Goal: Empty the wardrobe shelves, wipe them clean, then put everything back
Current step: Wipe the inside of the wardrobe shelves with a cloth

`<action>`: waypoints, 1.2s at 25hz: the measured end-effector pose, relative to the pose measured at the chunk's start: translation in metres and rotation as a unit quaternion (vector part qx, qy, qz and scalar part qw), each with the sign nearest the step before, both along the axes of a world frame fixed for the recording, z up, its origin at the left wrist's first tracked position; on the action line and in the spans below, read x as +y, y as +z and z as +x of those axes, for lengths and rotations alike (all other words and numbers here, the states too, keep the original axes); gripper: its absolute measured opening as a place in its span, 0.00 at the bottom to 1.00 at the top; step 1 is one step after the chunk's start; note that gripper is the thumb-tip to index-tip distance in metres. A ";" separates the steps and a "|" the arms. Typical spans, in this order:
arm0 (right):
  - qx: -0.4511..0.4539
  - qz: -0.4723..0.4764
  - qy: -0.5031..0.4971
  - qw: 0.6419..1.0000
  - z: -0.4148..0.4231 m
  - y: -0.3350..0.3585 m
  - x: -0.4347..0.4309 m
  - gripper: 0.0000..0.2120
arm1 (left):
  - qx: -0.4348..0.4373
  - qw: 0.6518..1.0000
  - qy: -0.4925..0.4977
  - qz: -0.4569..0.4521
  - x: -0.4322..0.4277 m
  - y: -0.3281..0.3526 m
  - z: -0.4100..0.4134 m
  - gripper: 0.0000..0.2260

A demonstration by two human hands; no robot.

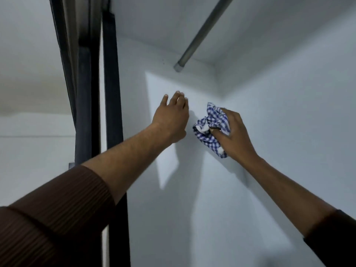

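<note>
Inside an emptied white wardrobe (279, 132), under a grey metal hanging rail (202, 33), the wiping step appears under way, with putting everything back left to do. The right hand (234, 134) holds a crumpled blue-and-white checked cloth (212, 124) in a curled grip near the back corner. The left hand (172, 116), fingers straight, rests against the side wall just beside it.

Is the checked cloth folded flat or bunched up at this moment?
Bunched up. The blue-and-white checked cloth sits crumpled in the right hand, fingers curled round it, loose folds sticking out toward the white wardrobe wall.
</note>
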State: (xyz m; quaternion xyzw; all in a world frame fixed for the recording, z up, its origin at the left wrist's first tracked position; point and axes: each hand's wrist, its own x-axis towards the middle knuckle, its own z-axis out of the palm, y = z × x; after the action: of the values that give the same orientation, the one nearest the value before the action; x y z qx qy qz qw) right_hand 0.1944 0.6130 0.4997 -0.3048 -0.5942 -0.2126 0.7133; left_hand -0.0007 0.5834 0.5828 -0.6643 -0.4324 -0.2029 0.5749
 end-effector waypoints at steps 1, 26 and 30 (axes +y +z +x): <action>-0.002 0.010 0.012 1.000 -0.006 0.024 0.003 0.31 | -0.005 1.000 0.026 0.007 0.001 0.019 -0.004 0.41; 0.031 -0.008 -0.161 0.986 -0.013 0.244 0.104 0.24 | -0.077 0.970 0.216 -0.084 0.013 0.114 -0.021 0.61; -0.024 0.046 0.015 0.999 -0.021 0.256 0.099 0.10 | -0.061 0.970 0.221 -0.079 0.008 0.108 -0.017 0.58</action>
State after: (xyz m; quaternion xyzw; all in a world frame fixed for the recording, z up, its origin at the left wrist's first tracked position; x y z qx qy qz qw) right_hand 0.1735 0.7120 0.7557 -0.2580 -0.6052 -0.2365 0.7150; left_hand -0.0178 0.5914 0.6912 -0.5818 -0.6180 -0.0760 0.5232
